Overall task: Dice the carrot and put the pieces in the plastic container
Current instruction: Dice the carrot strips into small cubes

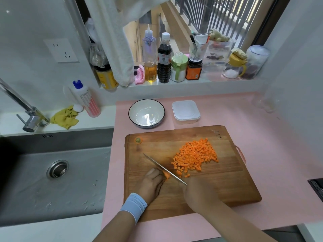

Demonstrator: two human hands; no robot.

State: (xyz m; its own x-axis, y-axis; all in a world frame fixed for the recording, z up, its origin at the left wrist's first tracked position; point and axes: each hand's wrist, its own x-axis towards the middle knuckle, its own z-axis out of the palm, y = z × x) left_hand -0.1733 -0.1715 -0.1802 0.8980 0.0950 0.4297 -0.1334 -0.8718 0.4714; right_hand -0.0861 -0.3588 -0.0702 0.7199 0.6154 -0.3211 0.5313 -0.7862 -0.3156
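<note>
A wooden cutting board (227, 186) lies on the pink counter. A heap of diced carrot (195, 156) covers its middle right. My left hand (152, 184), with a pale blue wristband, holds down a small remaining piece of carrot (167, 175) with curled fingers. My right hand (199, 191) grips the handle of a knife (162, 167), whose blade lies against that carrot piece and points up-left. A carrot end (138, 140) sits at the board's far left corner. The white plastic container (185, 111) stands behind the board, with nothing in it.
An empty white bowl (146, 113) with a dark rim stands left of the container. A steel sink (52, 172) and tap (29, 116) lie to the left. Bottles and jars (164, 58) line the windowsill behind. A yellow cloth (65, 117) lies by the tap.
</note>
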